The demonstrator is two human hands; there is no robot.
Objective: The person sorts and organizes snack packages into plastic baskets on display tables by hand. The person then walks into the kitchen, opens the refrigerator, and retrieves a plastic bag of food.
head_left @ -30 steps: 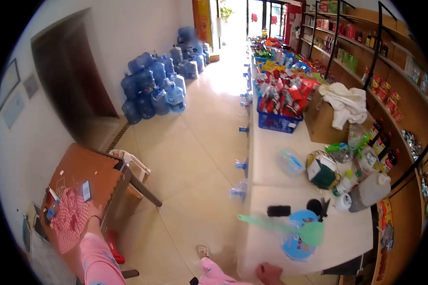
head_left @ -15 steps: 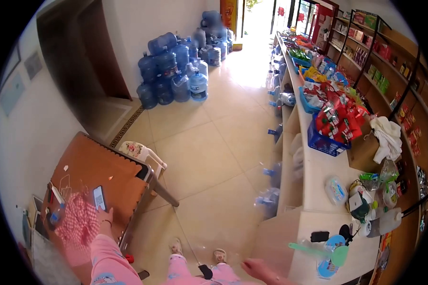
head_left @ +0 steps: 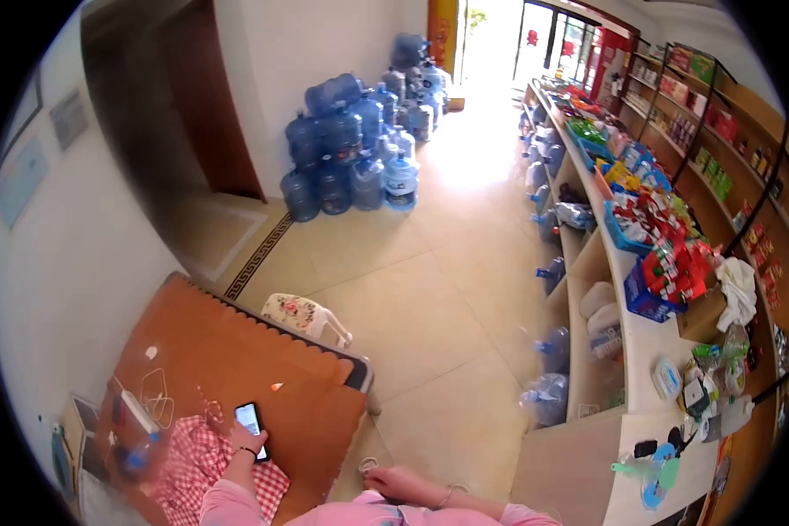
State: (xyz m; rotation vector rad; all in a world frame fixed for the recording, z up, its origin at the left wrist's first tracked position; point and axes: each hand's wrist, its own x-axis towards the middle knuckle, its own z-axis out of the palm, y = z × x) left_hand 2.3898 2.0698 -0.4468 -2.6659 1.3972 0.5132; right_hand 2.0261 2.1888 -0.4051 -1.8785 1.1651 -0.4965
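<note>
My left hand [head_left: 251, 441] is closed around the lower part of a smartphone [head_left: 248, 417] with a lit screen. The phone is over the brown table cover [head_left: 237, 342]; whether it is lifted clear I cannot tell. Under my left wrist lies a red-and-white checked cloth [head_left: 193, 456], crumpled, with one corner spread to the right. My right hand [head_left: 396, 484] hovers in front of my body with its fingers curled together, and nothing shows in it. It is apart from the table and the counter.
A white cable and power strip [head_left: 138, 410] lie on the table's left side. A flowered stool [head_left: 294, 311] stands behind the table. Blue water bottles [head_left: 333, 140] are stacked by the wall. Along the right runs a counter [head_left: 644, 351] with snack baskets [head_left: 653, 302] and a green fly swatter [head_left: 666, 473].
My left hand has moved onto the phone and closed around it. My right hand has come in toward my body. The view has shifted left and nearer the table.
</note>
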